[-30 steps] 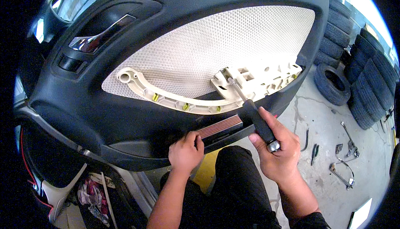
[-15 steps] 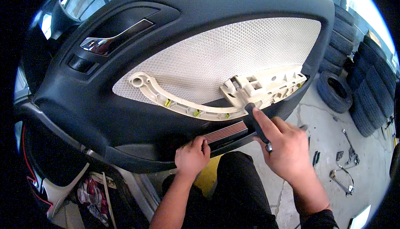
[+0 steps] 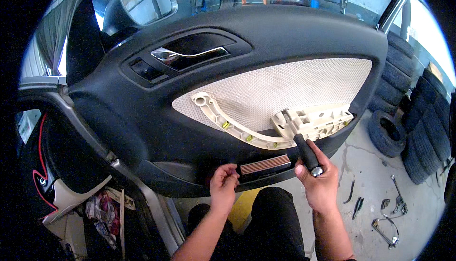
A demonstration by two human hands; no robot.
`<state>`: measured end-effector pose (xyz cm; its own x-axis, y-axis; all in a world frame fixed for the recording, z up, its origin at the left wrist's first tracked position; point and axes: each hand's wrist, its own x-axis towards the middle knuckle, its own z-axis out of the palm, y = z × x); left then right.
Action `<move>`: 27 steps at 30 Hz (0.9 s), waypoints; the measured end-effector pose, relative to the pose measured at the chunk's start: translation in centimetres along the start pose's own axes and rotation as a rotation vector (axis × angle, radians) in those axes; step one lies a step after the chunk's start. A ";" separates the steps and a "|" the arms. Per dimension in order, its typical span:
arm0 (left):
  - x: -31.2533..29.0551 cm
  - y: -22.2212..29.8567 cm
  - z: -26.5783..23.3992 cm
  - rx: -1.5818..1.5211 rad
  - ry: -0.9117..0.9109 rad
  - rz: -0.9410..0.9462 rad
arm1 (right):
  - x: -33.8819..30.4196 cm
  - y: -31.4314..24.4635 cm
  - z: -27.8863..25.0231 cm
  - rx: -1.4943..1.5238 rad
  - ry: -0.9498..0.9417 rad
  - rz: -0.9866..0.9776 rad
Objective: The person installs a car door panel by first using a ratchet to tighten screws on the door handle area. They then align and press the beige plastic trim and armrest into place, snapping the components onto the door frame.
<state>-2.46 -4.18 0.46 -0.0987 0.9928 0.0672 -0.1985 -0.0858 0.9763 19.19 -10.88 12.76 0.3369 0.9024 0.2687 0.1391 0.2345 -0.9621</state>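
Your right hand (image 3: 321, 180) is closed round a black-handled tool with a rounded metal end cap (image 3: 308, 151); the handle points to 11 o'clock. In that direction, just beyond your fist, lies the curved cream plastic bracket (image 3: 298, 128), its bend overlapped by the handle's far end. Contact there cannot be confirmed; the tool's tip is out of sight. The bracket's long axis runs roughly 9 to 3 o'clock, dipping mid-length; your right hand is nearer the bend than your left.

Your left hand (image 3: 222, 190), at 9 o'clock from the right, has its fingers curled, close beside a dark strip with a copper-coloured ribbed face (image 3: 264, 165). Whether it holds or touches anything cannot be told.

Further out, a pale woven panel insert (image 3: 304, 80) backs the bracket. At 4 o'clock from your right hand, dark slender pliers (image 3: 357, 208) lie on the grey floor (image 3: 349, 242).
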 end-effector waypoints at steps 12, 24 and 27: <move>-5.5 5.5 -3.1 -0.722 -0.165 -0.343 | -3.5 0.5 -0.7 -0.607 0.126 -0.423; -6.1 11.1 -4.7 -0.873 -0.231 -0.230 | -10.6 3.1 -1.2 -0.134 -0.514 -0.522; -6.4 11.2 -4.9 -0.932 -0.258 -0.239 | -10.4 2.4 -1.1 -0.116 -0.593 -0.496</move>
<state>-8.79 -11.87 9.98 0.2371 0.9707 0.0403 -0.8827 0.1979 0.4262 17.08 -20.06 7.68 -0.3397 0.7520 0.5649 0.2507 0.6513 -0.7162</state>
